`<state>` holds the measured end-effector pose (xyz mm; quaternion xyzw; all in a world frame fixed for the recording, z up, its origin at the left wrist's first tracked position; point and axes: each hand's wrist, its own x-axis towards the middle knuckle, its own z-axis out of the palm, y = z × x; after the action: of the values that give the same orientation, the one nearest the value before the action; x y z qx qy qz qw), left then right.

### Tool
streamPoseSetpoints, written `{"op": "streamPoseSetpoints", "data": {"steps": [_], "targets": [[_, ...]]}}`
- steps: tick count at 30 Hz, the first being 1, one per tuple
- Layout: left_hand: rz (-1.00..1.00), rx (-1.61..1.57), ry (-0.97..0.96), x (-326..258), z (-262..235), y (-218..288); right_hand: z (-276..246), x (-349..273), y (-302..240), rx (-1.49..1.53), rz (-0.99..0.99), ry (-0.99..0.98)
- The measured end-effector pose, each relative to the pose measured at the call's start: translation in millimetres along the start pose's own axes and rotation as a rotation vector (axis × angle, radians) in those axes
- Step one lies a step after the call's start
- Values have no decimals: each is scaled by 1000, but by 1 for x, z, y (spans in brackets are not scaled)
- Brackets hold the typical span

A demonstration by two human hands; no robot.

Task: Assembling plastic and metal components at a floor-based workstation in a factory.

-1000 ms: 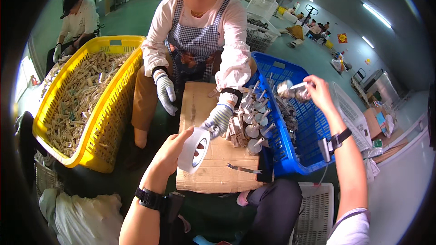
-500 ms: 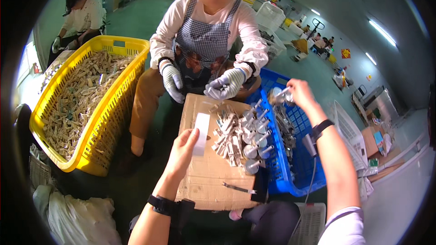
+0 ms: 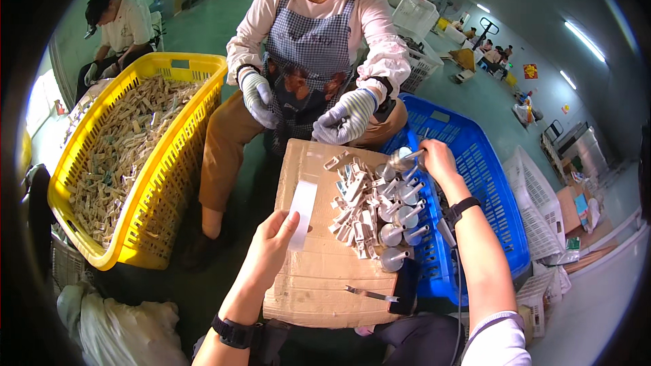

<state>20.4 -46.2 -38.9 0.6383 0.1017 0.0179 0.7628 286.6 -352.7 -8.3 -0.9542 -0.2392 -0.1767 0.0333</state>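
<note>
My left hand (image 3: 274, 240) is closed on a flat white strip (image 3: 304, 205), pinched between thumb and fingers above the cardboard box (image 3: 305, 291). At the box's right far edge, the fingers of my right hand (image 3: 439, 163) pinch the stem of a round metal part (image 3: 400, 157). Several similar round, stemmed parts (image 3: 393, 234) stand close together below it. Beside them lies a heap of off-white plastic clip-like pieces (image 3: 352, 193). A thin dark metal tool (image 3: 371, 293) rests near the box's front edge.
Across the box sits a person whose gloved hand (image 3: 347, 118) is near its far edge. A yellow crate (image 3: 129, 251) full of small pieces stands left. On the right are a blue crate (image 3: 505, 230) and a white crate (image 3: 536, 190). A dark flat object (image 3: 405, 288) lies at the box's corner.
My right hand has moved left and down with the round metal part, from over the blue crate to beside the group of parts. My left hand still holds the white strip. The view has shifted slightly.
</note>
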Motion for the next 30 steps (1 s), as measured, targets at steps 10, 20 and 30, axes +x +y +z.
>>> {"op": "streamPoseSetpoints", "data": {"steps": [10, 20, 30], "targets": [[-6, -16, 5, -25, -12, 8, 11, -13, -2, 15, 149, 8], [84, 123, -103, -21, -18, 10, 34, -18, -4, 107, 71, -93], [227, 157, -153, -24, 1, 22, 41, -22, 23, 370, 198, -11]]}}
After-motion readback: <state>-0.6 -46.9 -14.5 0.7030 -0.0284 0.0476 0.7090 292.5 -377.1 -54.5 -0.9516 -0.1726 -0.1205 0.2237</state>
